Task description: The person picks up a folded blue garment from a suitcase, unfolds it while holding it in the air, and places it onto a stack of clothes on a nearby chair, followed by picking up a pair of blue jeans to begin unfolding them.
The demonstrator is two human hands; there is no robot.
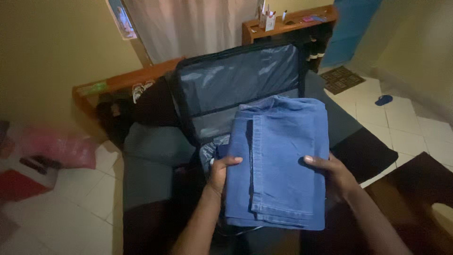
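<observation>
folded blue jeans [283,160] held flat between both hands, above the open suitcase [236,89] and its raised lid. left hand [221,172] clamped on the left edge of the denim, thumb on top, fingers [218,163] closed around and mostly hidden underneath. right hand [335,175] gripping the right edge likewise, thumb lying across the top of the fabric, the rest of the fingers curled under and out of sight. jeans folded in several layers, hem and stitched seam showing at the near end, far end reaching toward the lid's lining. lid standing upright, lined in grey-blue cloth with a dark band across the middle and a black zip border. suitcase body mostly covered by the jeans, a scrap of patterned cloth visible just left of the left thumb. suitcase resting on a grey upholstered seat [151,156]. dark cloth [368,153] draped over the seat's right side. beyond, a wooden shelf [288,23] carrying small items, a pale curtain [188,23] beside it. lower wooden shelf [122,82] at left with dark clothing heaped below. blurred pink bag [56,146] and red box [23,179] at far left on the white tiled floor [406,127]. small patterned mat [343,78] and a blue slipper [383,99] on the tiles at right.
</observation>
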